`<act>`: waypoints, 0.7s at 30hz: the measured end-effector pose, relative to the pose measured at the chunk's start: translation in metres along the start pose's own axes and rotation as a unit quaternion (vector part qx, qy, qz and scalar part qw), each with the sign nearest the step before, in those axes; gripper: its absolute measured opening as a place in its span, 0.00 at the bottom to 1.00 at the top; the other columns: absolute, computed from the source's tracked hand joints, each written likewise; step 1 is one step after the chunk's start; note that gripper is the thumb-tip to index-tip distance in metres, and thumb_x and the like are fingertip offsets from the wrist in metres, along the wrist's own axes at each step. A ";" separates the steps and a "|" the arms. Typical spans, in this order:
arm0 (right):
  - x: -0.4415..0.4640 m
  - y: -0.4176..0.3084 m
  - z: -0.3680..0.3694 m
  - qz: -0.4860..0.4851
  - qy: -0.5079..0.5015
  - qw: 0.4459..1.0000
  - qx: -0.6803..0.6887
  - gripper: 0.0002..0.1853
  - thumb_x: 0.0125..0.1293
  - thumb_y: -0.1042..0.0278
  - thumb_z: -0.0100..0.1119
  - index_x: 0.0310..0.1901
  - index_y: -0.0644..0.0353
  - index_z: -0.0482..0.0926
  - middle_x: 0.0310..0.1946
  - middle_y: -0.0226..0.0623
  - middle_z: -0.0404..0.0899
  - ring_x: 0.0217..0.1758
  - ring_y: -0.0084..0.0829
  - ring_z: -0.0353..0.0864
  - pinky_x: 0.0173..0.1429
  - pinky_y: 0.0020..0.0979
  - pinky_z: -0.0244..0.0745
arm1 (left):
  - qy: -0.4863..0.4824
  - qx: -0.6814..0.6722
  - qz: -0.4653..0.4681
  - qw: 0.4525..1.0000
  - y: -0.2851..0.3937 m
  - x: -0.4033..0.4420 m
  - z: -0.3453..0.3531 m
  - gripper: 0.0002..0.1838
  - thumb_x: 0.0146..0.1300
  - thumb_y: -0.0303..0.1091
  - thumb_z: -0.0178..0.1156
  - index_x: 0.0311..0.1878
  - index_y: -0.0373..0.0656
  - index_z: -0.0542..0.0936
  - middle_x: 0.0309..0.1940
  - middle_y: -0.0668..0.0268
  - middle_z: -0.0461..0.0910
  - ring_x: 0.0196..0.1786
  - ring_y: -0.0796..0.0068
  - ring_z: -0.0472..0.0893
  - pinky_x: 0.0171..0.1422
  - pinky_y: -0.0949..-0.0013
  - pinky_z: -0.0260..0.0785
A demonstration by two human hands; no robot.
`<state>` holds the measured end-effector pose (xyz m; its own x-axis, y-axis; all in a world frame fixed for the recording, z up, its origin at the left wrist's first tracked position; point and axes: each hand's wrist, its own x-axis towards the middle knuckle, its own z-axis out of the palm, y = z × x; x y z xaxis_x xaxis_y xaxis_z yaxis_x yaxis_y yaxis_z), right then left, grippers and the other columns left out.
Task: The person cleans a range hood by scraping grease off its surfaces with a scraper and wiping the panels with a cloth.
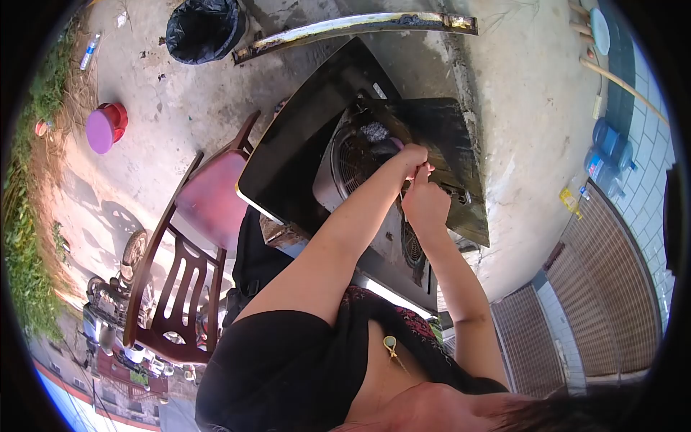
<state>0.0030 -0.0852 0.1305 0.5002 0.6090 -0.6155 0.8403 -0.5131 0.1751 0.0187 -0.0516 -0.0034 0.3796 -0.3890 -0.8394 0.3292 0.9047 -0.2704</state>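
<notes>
My left hand (414, 158) is closed around the purple handle of a scrubbing brush (374, 132) with a grey, wiry head. The brush head is over the dark, greasy inside of a range hood (461, 155). Just below, my right hand (426, 205) is curled with its fingertips close to my left hand; whatever it grips is hidden. Round fan grilles (351, 160) show in the hood's metal body beside my left forearm. A wide black glossy panel (288, 155) spreads to the left of my hands.
A reddish wooden chair (212, 191) stands left of the hood. Beyond are a purple-topped stool (101, 132), a black-lined bin (205, 30) and a long grimy metal strip (353, 30). Large water bottles (603, 169) stand by the tiled wall at right.
</notes>
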 end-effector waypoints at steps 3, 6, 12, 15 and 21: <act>0.003 -0.002 0.005 0.003 -0.030 0.999 0.020 0.21 0.59 0.66 0.46 0.52 0.69 0.63 0.15 0.44 0.75 0.17 0.41 0.77 0.22 0.38 0.72 | -0.008 -0.005 -0.012 1.000 -0.001 0.014 -0.007 0.11 0.48 0.14 0.37 0.38 0.27 0.60 0.27 0.45 0.72 0.14 0.73 0.67 0.15 0.70 0.61; 0.007 -0.006 0.005 0.000 -0.027 0.999 0.024 0.20 0.58 0.66 0.45 0.50 0.70 0.65 0.15 0.44 0.75 0.18 0.40 0.78 0.21 0.38 0.72 | -0.016 -0.005 -0.013 1.000 0.001 0.019 -0.014 0.12 0.46 0.13 0.38 0.38 0.27 0.60 0.29 0.43 0.72 0.15 0.70 0.68 0.16 0.70 0.61; 0.020 -0.010 0.008 -0.013 -0.025 0.999 0.045 0.17 0.58 0.65 0.47 0.46 0.67 0.70 0.15 0.45 0.75 0.18 0.41 0.77 0.22 0.39 0.72 | 0.014 -0.001 -0.003 1.000 0.008 0.021 -0.023 0.08 0.47 0.13 0.40 0.32 0.27 0.65 0.28 0.46 0.73 0.20 0.65 0.71 0.17 0.68 0.63; 0.018 0.007 0.012 -0.040 0.028 0.996 0.076 0.15 0.58 0.64 0.48 0.44 0.63 0.73 0.16 0.45 0.76 0.19 0.43 0.77 0.23 0.39 0.72 | 0.052 -0.054 0.046 0.996 0.000 0.019 -0.016 0.07 0.53 0.17 0.38 0.32 0.30 0.67 0.24 0.53 0.72 0.19 0.67 0.71 0.18 0.68 0.64; -0.019 0.027 -0.031 0.006 0.031 0.999 0.009 0.15 0.60 0.63 0.47 0.46 0.59 0.72 0.15 0.44 0.75 0.19 0.41 0.77 0.22 0.38 0.71 | 0.027 -0.061 0.050 0.996 -0.021 -0.016 0.036 0.09 0.55 0.22 0.40 0.35 0.32 0.70 0.24 0.53 0.71 0.19 0.65 0.73 0.18 0.64 0.63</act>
<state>0.0226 -0.0922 0.1710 0.5225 0.6391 -0.5644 0.8309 -0.5304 0.1685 0.0366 -0.0710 0.0321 0.3566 -0.2883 -0.8887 0.1830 0.9543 -0.2362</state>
